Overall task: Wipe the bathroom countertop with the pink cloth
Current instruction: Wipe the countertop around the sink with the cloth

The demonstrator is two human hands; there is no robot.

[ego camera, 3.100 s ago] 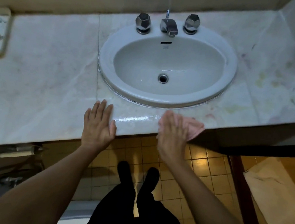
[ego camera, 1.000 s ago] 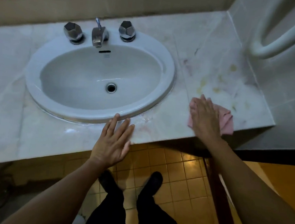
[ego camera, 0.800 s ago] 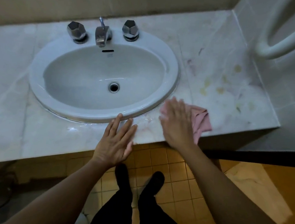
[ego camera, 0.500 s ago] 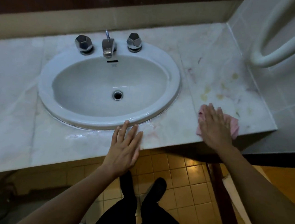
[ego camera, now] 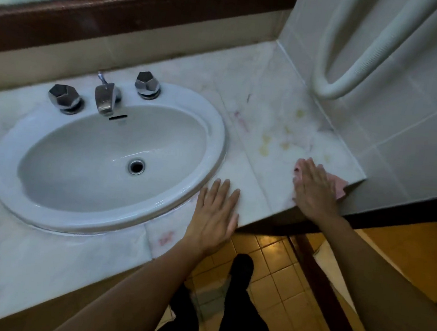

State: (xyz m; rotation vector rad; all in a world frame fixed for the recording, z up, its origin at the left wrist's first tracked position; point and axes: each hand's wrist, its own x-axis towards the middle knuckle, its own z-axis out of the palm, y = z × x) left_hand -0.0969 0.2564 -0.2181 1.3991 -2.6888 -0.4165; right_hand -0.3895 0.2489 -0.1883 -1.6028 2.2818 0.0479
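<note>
The pink cloth (ego camera: 340,186) lay flat on the countertop (ego camera: 262,132) at its front right corner, almost wholly hidden under my right hand (ego camera: 314,189); I could see only a soft, creased edge poking out past the little-finger side and a small bit beside the fingertips. That hand was spread out, palm down, fingers straight and close together, pressing the cloth onto the stone rather than gripping it.

My left hand (ego camera: 217,214) was flat as well, fingers extended and nearly touching one another, resting bare on the counter's front edge with nothing under it. It sat well to the left of the right hand, its fingertips just beside the rim of the sink (ego camera: 216,128).

The counter was pale, glossy marble with faint grey veins, laid in slabs with thin seams. Beyond my right fingertips it carried yellowish blotches (ego camera: 265,145) and a pinkish smear; another pink mark showed near my left wrist. The sink was a smooth white oval basin with a round metal drain (ego camera: 136,166). Beyond it stood a dull chrome faucet (ego camera: 104,100) between two faceted metal knobs (ego camera: 64,97). To the right of my right hand rose a wall of glazed white tiles (ego camera: 409,145) with a looped white tubular rail (ego camera: 353,58). Below both hands I saw yellow floor tiles (ego camera: 279,273).
</note>
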